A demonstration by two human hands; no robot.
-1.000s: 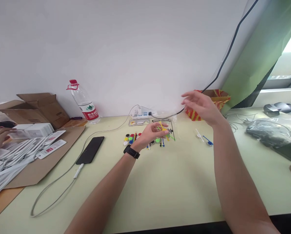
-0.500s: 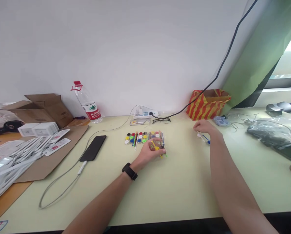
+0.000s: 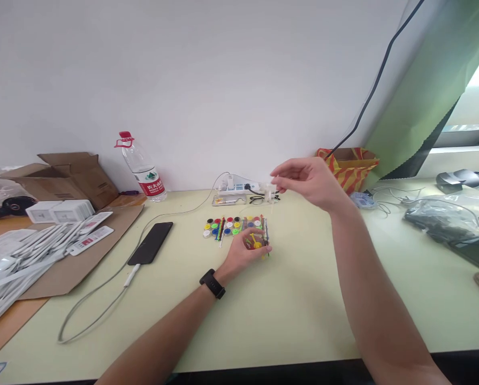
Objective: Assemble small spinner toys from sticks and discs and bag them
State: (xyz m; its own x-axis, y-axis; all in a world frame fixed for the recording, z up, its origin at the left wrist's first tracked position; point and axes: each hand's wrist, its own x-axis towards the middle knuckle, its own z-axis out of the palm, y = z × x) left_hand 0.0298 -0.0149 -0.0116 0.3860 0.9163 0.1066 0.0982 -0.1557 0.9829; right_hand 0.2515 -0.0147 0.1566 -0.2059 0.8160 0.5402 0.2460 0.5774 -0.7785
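Observation:
My left hand (image 3: 241,250), with a black watch on the wrist, curls round a clear container (image 3: 259,238) on the table. A yellow piece with a stem (image 3: 257,244) shows between thumb and fingers. Just behind the hand lie rows of small coloured discs (image 3: 228,232), with thin coloured sticks (image 3: 222,230) among them. Raised above the table, my right hand (image 3: 303,181) pinches a small white plastic piece (image 3: 270,192) between its fingertips. That piece is blurred, so its exact shape is unclear.
At the back are a power strip (image 3: 237,185), a clear case (image 3: 229,200) and glasses (image 3: 257,200). A striped bag (image 3: 354,171) stands right of them. To the left are a phone (image 3: 156,243) on a cable, a water bottle (image 3: 145,174) and cardboard (image 3: 82,256).
My right hand has lifted from the table's right side and moved left with the white piece. My left hand stays round the clear container. The blue piece by the right hand is out of sight.

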